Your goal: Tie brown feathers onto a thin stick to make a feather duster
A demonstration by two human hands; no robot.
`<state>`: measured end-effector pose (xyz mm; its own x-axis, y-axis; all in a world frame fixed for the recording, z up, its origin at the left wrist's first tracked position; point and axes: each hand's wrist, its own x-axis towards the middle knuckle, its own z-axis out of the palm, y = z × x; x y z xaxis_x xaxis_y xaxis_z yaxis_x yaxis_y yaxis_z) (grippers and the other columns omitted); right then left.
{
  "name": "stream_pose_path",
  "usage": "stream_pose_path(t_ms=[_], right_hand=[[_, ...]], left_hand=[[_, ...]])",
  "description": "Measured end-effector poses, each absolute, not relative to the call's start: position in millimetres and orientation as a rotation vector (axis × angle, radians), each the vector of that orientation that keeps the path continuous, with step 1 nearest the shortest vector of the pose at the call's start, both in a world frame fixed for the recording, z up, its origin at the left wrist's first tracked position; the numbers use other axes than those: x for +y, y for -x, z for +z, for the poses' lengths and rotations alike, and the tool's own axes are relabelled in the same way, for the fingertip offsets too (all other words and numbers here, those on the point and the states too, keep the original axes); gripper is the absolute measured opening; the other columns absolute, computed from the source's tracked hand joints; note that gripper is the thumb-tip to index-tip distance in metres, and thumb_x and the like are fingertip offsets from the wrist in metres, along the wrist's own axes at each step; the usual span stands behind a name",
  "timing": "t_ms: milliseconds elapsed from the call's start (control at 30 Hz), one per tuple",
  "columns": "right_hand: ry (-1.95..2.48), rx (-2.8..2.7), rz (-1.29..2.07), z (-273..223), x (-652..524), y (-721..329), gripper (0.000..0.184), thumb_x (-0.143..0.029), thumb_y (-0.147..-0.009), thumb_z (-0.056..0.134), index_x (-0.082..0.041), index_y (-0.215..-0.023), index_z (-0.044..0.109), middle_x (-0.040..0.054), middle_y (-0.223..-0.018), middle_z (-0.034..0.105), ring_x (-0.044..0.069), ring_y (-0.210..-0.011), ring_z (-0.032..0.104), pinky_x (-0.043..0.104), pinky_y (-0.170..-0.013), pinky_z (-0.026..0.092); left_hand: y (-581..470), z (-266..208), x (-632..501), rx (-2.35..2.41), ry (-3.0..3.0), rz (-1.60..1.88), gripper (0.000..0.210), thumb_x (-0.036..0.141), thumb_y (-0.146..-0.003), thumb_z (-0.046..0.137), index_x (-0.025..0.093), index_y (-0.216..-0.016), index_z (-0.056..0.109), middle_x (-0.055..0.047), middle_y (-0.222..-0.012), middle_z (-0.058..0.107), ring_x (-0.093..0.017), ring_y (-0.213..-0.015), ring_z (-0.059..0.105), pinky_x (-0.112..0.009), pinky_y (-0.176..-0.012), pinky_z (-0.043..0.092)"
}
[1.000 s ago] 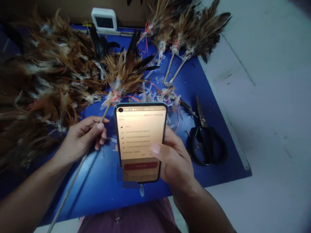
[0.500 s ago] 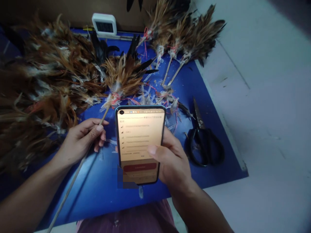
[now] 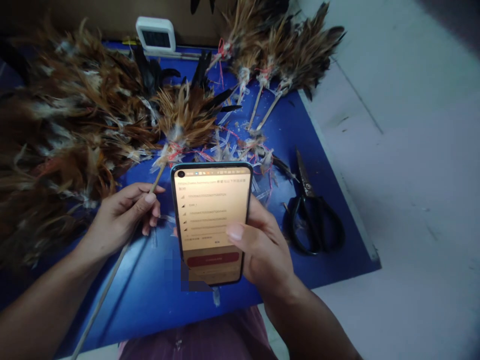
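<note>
Left fingers (image 3: 152, 217) curled, forearms (image 3: 48, 290) apart

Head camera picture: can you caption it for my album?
Left hand holding a feather duster, right hand a lit phone, scissors nearby.

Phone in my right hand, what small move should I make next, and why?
Probably a light tap on the phone: it shows a lit list, the thumb of your right hand lies over it, and your left hand holds a feather duster by its stick.
</note>
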<state>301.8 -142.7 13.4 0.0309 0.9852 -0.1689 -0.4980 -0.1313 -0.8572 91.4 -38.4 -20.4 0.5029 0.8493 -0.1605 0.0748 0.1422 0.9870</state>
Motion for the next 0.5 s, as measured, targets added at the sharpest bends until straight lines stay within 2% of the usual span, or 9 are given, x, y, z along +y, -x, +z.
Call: stream_pose_path(t_ms=[300, 500], right_hand=[[0.898, -0.662, 1.519, 15.5, -143.4, -299.6, 0.038, -0.038, -0.08, 0.063, -0.026, -0.116, 0.058, 0.0055, -0.107, 0.07, 0.027, -0.103, 0.066, 0.049, -0.088, 0.055], [0.872, -0.671, 1.491, 17.3, -145.0, -300.3, 0.034, -0.035, -0.083, 0.063, -0.026, -0.115, 0.059, 0.004, -0.104, 0.071, 0.026, -0.104, 0.067, 0.045, -0.086, 0.057]], left_hand=[[-91.7, -18.6, -38.6, 0.908, -1.341, 0.684, 0.026, 0.038, -0.083, 0.069, 0.018, -0.1, 0.07, 0.002, -0.057, 0.061, -0.007, -0.041, 0.05, -0.015, -0.036, 0.044], [-91.1, -20.7, -38.3, 0.917, -1.325, 0.687, 0.027, 0.039, -0.082, 0.07, 0.019, -0.1, 0.071, 0.002, -0.058, 0.062, -0.007, -0.042, 0.051, -0.015, -0.036, 0.045]])
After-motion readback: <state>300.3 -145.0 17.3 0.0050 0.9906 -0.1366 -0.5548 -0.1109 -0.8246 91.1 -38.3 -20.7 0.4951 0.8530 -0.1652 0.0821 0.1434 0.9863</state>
